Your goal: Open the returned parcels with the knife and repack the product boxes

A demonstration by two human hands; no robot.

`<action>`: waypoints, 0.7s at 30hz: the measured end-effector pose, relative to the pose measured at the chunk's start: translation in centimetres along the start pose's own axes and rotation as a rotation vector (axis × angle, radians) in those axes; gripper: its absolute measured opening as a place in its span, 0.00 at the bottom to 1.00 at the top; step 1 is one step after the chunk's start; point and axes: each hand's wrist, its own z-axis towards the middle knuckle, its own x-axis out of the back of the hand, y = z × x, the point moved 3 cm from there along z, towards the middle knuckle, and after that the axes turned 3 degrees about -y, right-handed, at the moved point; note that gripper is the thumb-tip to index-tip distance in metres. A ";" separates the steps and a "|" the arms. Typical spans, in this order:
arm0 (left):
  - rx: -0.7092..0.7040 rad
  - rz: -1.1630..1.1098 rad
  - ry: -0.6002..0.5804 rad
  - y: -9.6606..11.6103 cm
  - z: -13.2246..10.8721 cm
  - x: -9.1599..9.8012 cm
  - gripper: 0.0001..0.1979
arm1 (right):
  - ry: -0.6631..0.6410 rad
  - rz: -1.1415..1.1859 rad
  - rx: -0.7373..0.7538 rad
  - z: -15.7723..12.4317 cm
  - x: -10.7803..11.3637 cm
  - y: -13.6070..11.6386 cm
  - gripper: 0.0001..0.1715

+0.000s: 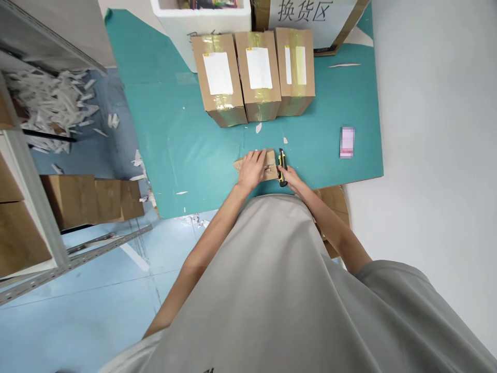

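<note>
A small flat cardboard piece (271, 167) lies at the near edge of the teal table (186, 150). My left hand (251, 168) rests flat on it, fingers stretched out. My right hand (290, 178) is closed round a yellow and black utility knife (281, 165), which lies just right of the cardboard. Three taped cardboard boxes (258, 77) with white labels stand side by side further back on the table.
A white foam box (202, 23) and a carton with printed characters (310, 20) stand at the back. A small pink card (347, 141) lies at the right. Flattened cardboard (93, 199), a metal shelf frame (34, 207) and paper scraps (50, 106) are on the left floor.
</note>
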 end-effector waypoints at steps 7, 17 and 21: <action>0.014 -0.129 0.161 -1.3 -2.7 2.9 0.34 | 0.023 -0.248 0.326 -4.0 1.4 -4.8 0.28; 0.123 -0.304 0.253 -3.7 -4.5 1.2 0.33 | -0.170 -0.724 0.408 -11.6 -0.7 -8.1 0.41; 0.105 -0.301 0.298 -4.0 -4.7 1.1 0.33 | -0.237 -0.799 0.412 -12.3 -0.8 -7.8 0.40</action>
